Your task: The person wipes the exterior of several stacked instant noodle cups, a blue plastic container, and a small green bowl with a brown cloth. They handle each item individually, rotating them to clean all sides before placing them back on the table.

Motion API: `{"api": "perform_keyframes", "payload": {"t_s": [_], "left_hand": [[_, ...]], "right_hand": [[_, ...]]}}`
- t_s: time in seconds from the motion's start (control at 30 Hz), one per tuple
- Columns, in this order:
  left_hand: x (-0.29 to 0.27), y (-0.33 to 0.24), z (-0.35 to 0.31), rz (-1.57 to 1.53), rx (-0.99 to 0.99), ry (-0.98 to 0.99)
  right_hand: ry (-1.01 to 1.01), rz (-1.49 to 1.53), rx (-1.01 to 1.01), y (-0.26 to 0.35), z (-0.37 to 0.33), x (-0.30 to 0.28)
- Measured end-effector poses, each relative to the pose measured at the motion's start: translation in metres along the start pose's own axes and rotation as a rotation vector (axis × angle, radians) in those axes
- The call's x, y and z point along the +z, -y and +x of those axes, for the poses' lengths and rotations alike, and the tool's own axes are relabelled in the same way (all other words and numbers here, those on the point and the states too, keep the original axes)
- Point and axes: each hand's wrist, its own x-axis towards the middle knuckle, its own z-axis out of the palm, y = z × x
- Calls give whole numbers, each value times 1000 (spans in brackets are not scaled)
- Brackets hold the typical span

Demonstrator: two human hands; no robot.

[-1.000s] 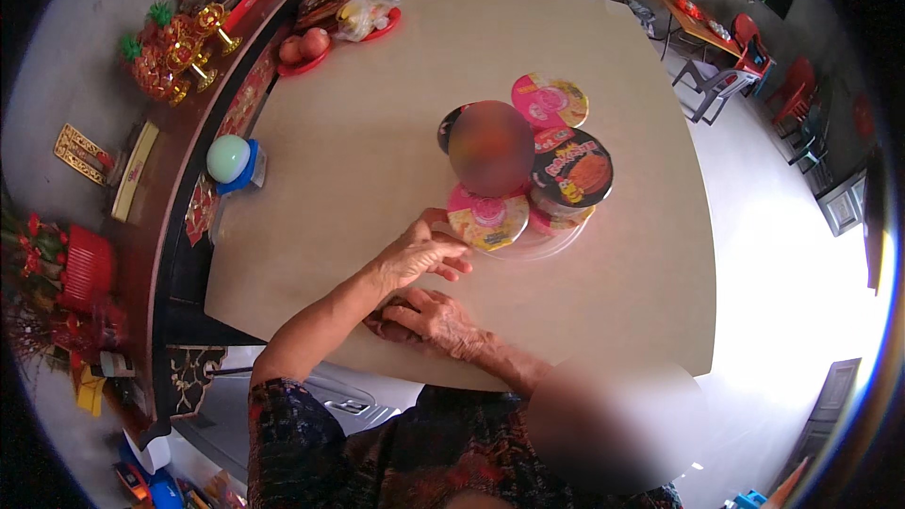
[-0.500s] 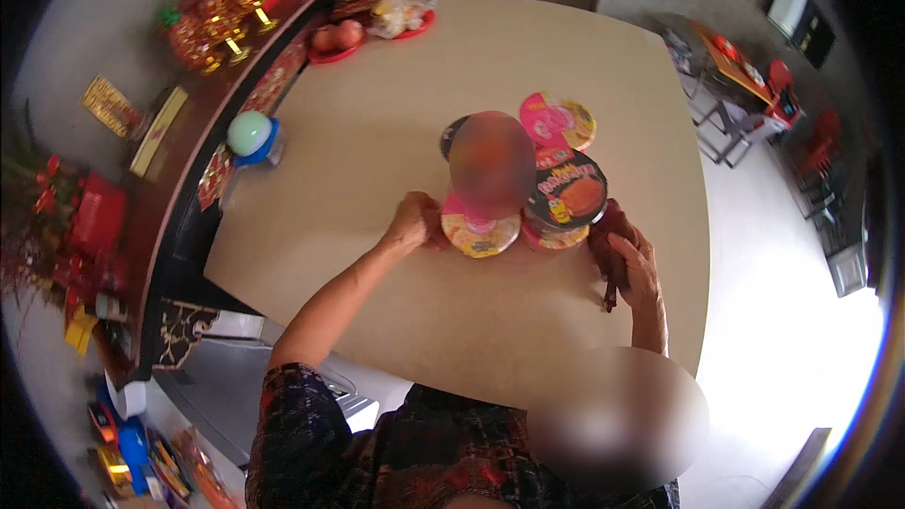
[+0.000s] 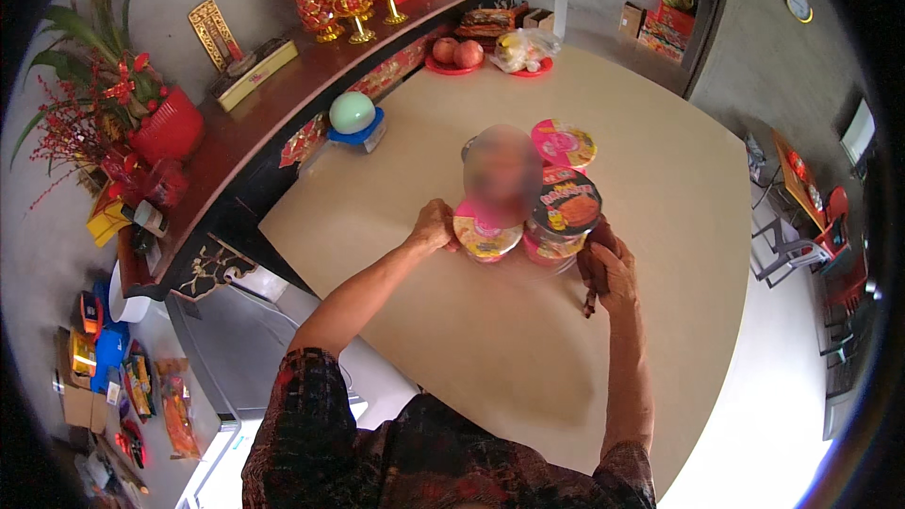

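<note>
Several instant noodle bowls stand close together in a cluster on the table, some stacked. At the front right, a bowl with a black lid (image 3: 567, 200) sits on top of another bowl (image 3: 551, 245). A bowl with a pink and yellow lid (image 3: 488, 240) is at the front left, and another pink-and-yellow-lidded bowl (image 3: 566, 143) is at the back. A blurred patch hides much of the cluster's left part. My left hand (image 3: 434, 226) is closed beside the front left bowl; what its fingers hold is hidden. My right hand (image 3: 615, 273) grips a dark brown, limp thing (image 3: 592, 269) against the right-hand stack.
Red plates with round fruit (image 3: 458, 54) and a bagged item (image 3: 524, 52) lie at the table's far left. A pale green dome on a blue base (image 3: 353, 115) stands near the dark shelf (image 3: 226, 132), which carries gold ornaments and a red-potted plant (image 3: 168, 127). Chairs (image 3: 792, 236) are at right.
The view has swung, so the table and shelf appear further right and more of the left side shows. Both hands stay at the sides of the bowl cluster, which keeps its arrangement.
</note>
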Motion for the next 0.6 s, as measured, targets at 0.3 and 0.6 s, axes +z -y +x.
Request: {"api": "perform_keyframes", "payload": {"t_s": [0.3,0.6], "left_hand": [[-98,54,59,-57,-26,-272],[-135,62,115,-185,-70,-452]], "right_hand": [[48,32,-29,-50,118,92],[-121,-692,-394,-57,195,151]]}}
